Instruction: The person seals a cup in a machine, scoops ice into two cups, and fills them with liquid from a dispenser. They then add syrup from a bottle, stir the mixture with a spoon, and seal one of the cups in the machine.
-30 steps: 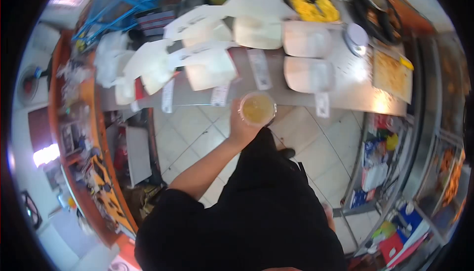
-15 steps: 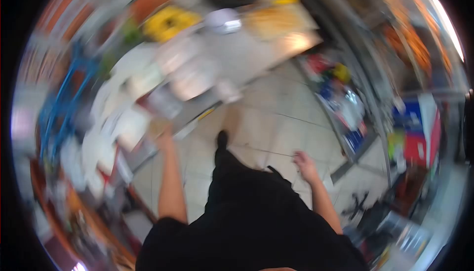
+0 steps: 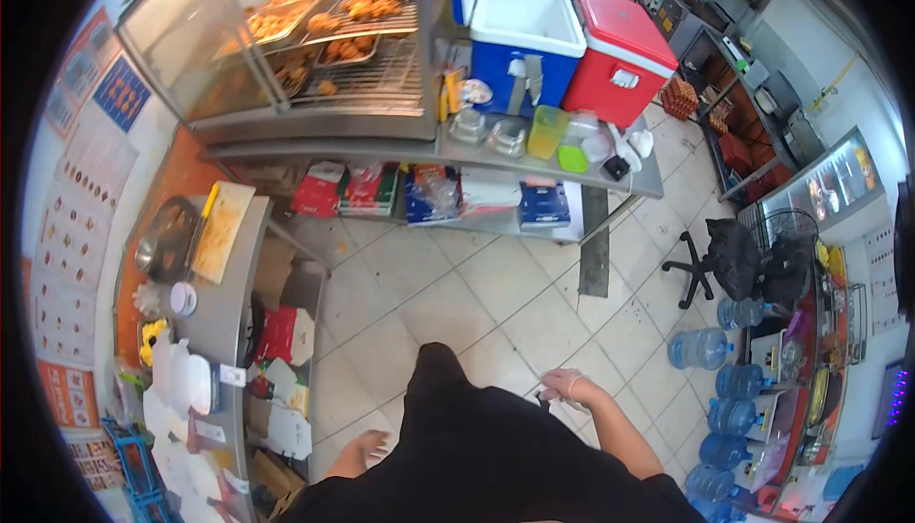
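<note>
The right hand (image 3: 569, 387) hangs low beside the black-clad hip in a thin clear glove, wrist bent, its fingers loosely spread and holding nothing. The left hand (image 3: 365, 447) hangs at the other hip, half hidden by the body, so whether its fingers are curled or spread cannot be told. Nearest to it, though apart from it, white cartons (image 3: 289, 426) lie stacked under the edge of the side counter (image 3: 232, 332), which carries white packets (image 3: 181, 380) with slips too small to read. Both hands hang over the tiled floor (image 3: 457, 304). To the right stand blue water bottles (image 3: 701, 348) and a black office chair (image 3: 710, 261). Farther off, the long counter (image 3: 610, 172) has printed boxes (image 3: 434, 194) on its shelf, their lettering illegible. On top sit a blue cooler (image 3: 519, 42) and a red cooler (image 3: 620, 51), beside a glass case (image 3: 305, 37) of fried food. Wall posters (image 3: 86, 180) show pictures, no readable words
</note>
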Demonstrator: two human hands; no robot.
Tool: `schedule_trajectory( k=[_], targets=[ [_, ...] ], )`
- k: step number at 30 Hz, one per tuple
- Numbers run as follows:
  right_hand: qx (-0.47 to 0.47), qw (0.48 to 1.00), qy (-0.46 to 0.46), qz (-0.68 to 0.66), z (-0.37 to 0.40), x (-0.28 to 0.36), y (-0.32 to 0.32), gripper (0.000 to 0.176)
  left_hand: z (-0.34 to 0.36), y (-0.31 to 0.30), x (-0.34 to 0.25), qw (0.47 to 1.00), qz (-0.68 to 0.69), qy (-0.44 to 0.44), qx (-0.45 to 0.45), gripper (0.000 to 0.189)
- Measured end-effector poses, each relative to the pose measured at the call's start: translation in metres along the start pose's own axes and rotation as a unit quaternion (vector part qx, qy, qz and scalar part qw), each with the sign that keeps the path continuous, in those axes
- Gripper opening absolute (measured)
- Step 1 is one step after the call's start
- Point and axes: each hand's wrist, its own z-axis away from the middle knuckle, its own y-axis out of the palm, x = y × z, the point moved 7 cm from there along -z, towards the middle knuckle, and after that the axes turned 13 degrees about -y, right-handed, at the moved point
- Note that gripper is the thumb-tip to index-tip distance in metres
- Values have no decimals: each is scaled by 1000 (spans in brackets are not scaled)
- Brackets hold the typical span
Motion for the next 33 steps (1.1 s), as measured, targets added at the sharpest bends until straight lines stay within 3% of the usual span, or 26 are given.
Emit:
schedule_trajectory(
  k=[1,2,4,6,8,10,12,13,14,15,16,17,18,19,20,22,23,25,26,27,28,29,30,31,33],
  targets=[
    [6,1000,-16,-21,-6,15,-28,42,17,38,-49,992,-117,22,41,48],
    [13,999,-29,-43,-17,23,-53,41,21,53,-92,992,-118,24,41,48],
    [-12,998,-35,-56,-61,19,-107,41,20,85,-174,945,-324,36,-11,43],
    [-90,988,-104,-75,-106,26,-176,38,-19,90,-274,850,-481,203,-76,44],
    [-123,986,-102,-42,-127,43,-238,39,-15,73,-369,861,-450,182,-155,46],
    [-152,983,-100,-15,-163,54,-300,41,-68,41,-448,847,-428,190,-250,42],
    [-204,978,-43,-2,-178,19,-353,36,-42,19,-525,929,-259,50,-258,41],
    [-200,979,-34,-3,-187,-3,-373,36,-44,12,-572,936,-227,53,-264,39],
    [-237,967,-5,-94,-195,-36,-392,32,-46,5,-615,941,-194,53,-271,38],
    [-274,944,21,-184,-200,-56,-416,30,-14,10,-671,945,-72,129,-292,30],
    [-265,952,69,-134,-200,-65,-440,26,-30,6,-715,929,121,216,-276,25],
    [-251,957,116,-84,-198,-77,-465,21,65,46,-756,901,332,250,-121,28],
    [-228,973,39,26,-203,-94,-487,17,52,50,-793,927,237,276,-92,30],
    [-276,960,24,-30,-202,-118,-505,15,39,57,-823,942,140,300,-60,32],
    [-324,942,8,-83,-202,-111,-520,14,57,56,-829,943,137,298,-64,32],
    [-427,842,98,-316,-196,-111,-543,9,74,68,-815,940,305,151,-18,29],
    [-427,841,97,-317,-206,-117,-557,9,53,59,-809,947,274,169,-6,28],
    [-362,908,34,-207,-231,-163,-569,8,101,65,-794,952,244,149,-105,30],
    [-371,901,45,-219,-230,-163,-566,8,71,59,-769,975,154,125,-96,32],
    [-329,944,8,28,-233,-141,-573,6,41,56,-767,990,42,102,-84,35],
    [-250,925,-36,283,-247,-112,-576,6,42,70,-780,965,-211,96,-123,38],
    [-265,924,-24,274,-247,-99,-582,6,45,91,-791,876,-449,87,-156,42],
    [-248,910,-35,331,-248,-83,-585,7,65,130,-798,704,-656,212,-172,43],
    [-229,892,-43,386,-247,-74,-586,9,108,160,-801,726,-664,162,-78,40],
    [-258,905,-41,336,-243,-84,-596,8,163,213,-806,737,-661,137,33,39]
  ],
)
